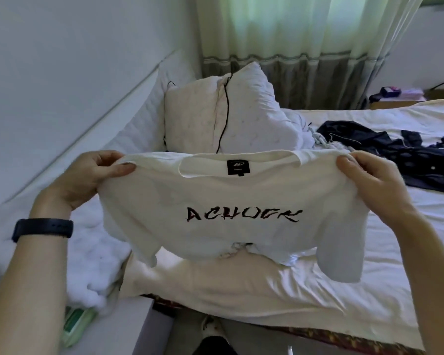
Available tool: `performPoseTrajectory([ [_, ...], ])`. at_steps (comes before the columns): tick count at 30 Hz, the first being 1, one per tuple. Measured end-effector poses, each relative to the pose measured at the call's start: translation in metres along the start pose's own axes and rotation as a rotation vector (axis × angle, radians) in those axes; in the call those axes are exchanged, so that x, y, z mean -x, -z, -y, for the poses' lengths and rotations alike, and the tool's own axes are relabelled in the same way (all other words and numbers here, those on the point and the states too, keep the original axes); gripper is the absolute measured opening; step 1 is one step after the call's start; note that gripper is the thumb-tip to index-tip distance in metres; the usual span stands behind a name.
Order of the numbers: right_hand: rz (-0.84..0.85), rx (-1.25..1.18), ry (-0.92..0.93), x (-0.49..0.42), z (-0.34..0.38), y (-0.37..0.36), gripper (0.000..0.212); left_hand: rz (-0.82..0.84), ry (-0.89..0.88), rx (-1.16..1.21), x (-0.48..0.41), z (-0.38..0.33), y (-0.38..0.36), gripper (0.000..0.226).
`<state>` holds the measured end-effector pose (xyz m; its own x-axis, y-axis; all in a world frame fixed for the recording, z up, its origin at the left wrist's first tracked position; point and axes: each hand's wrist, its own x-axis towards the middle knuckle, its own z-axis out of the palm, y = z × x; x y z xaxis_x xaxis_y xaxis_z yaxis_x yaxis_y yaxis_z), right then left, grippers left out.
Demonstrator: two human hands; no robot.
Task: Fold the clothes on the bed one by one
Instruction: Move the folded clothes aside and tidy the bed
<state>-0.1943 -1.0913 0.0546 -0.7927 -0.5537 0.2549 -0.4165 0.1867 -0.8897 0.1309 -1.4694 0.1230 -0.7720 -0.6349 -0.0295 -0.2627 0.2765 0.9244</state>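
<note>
A white T-shirt [215, 196] with black lettering and a black neck label hangs in the air above the bed [408, 226], its printed side facing me. My left hand [98, 175] grips its left shoulder, and my right hand [374, 180] grips its right shoulder. The sleeves hang down at both sides, and the hem bunches on the white sheet. A dark navy garment [400, 155] lies crumpled on the bed at the right, behind my right hand.
A white pillow [228, 114] with a black cable over it stands at the head of the bed. A fluffy white blanket [92, 265] lies at the left. Curtains [305, 47] hang behind, and a side table [395, 98] with small items stands far right.
</note>
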Motion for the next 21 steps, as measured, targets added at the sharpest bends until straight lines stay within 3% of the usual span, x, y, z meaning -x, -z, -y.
performPoseTrajectory([
  [5,-0.071,0.106,0.061,-0.007,0.025,0.007,0.024,-0.054,-0.085,0.078,-0.013,-0.024,0.007,0.061],
  [10,-0.133,0.189,0.045,-0.051,0.013,-0.005,0.024,-0.149,-0.028,0.088,-0.056,-0.024,-0.015,0.023],
  [15,-0.066,0.420,-0.073,-0.113,-0.040,-0.039,0.030,-0.220,0.044,-0.273,-0.139,0.017,-0.041,0.021],
  [18,0.022,0.652,-0.214,-0.139,-0.087,-0.061,0.038,-0.093,0.091,-0.610,-0.179,0.061,-0.073,0.035],
  [21,0.087,0.770,-0.354,-0.137,-0.130,-0.076,0.046,0.006,0.123,-0.689,-0.203,0.107,-0.096,0.037],
])
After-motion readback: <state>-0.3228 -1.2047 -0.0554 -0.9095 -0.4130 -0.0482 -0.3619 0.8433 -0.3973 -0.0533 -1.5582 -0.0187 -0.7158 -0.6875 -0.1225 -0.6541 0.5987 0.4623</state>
